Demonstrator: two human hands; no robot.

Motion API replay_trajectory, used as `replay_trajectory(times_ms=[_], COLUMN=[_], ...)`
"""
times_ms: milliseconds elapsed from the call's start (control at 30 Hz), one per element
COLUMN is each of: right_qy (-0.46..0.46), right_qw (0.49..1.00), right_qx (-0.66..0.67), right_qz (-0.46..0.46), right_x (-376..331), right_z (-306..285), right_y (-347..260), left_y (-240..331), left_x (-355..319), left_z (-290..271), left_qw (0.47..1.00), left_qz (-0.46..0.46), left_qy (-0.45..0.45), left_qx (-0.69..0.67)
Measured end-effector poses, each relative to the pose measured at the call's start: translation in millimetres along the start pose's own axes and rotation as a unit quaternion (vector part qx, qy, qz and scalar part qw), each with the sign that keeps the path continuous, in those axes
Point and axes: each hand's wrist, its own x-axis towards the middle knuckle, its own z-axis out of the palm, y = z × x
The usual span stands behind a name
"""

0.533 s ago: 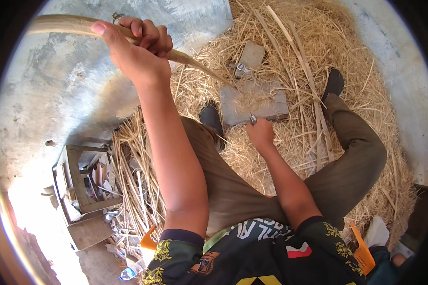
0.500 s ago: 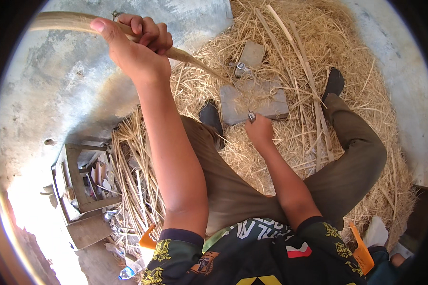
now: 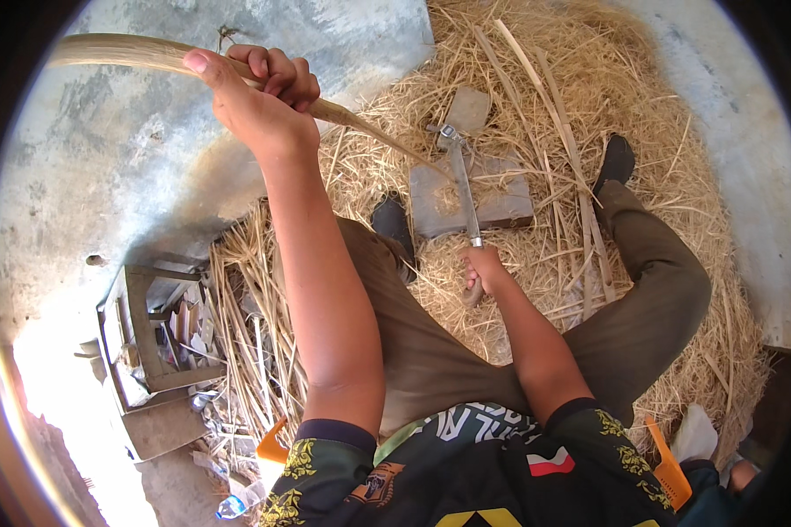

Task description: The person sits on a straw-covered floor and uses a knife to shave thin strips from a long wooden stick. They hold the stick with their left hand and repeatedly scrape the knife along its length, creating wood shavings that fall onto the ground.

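Note:
My left hand (image 3: 268,105) is raised at the upper left, its fingers wrapped round a long pale cane (image 3: 132,53). The cane slants down to the right, and its thin end reaches the knife blade over a flat grey block (image 3: 429,202). My right hand (image 3: 485,262) is closed round the wooden handle of a long-bladed knife (image 3: 463,189). The blade lies across the block, pointing away from me, and its far end meets a small metal fitting (image 3: 449,132). A second, smaller block (image 3: 468,107) sits just beyond. Shavings lie on the larger block.
Straw-like shavings (image 3: 606,79) cover the floor around my feet. Long split strips (image 3: 545,97) lie to the right of the blocks. At left stand a bundle of canes (image 3: 253,307) and a wooden frame (image 3: 141,325) with scraps. Walls rise on both sides.
My right hand has drawn nearer to me, and the knife's blade now shows lengthwise across the block. My left hand has shifted slightly right and down with the cane.

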Motion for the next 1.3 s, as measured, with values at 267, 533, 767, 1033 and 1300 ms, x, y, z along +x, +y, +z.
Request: replay_trajectory(times_ms=[267,533,767,1033,1300], right_qy=[0.162,0.163,0.183,0.282,0.332], right_qw=[0.938,0.894,0.884,0.902,0.898], right_qx=[-0.228,-0.34,-0.417,-0.326,-0.287], right_qz=[-0.202,-0.241,-0.102,-0.024,-0.028], right_x=[-33.8,-44.6,-50.7,-41.3,-42.9], right_z=[5.6,2.2,-31.6,-68.3,-86.3], right_y=[0.7,2.8,-10.9,-14.0,-37.8], left_y=[12.8,53.6,48.4,57.9,53.0], left_x=[0.1,10.3,5.8,4.6,11.9], left_z=[-2.5,-40.2,-42.2,-44.4,-66.7], left_qw=[0.99,0.967,0.971,0.969,0.956], left_qz=[0.037,0.156,0.149,0.09,0.097], left_qy=[0.127,0.19,0.177,0.229,0.258], left_qx=[0.054,0.064,0.067,-0.03,-0.102])
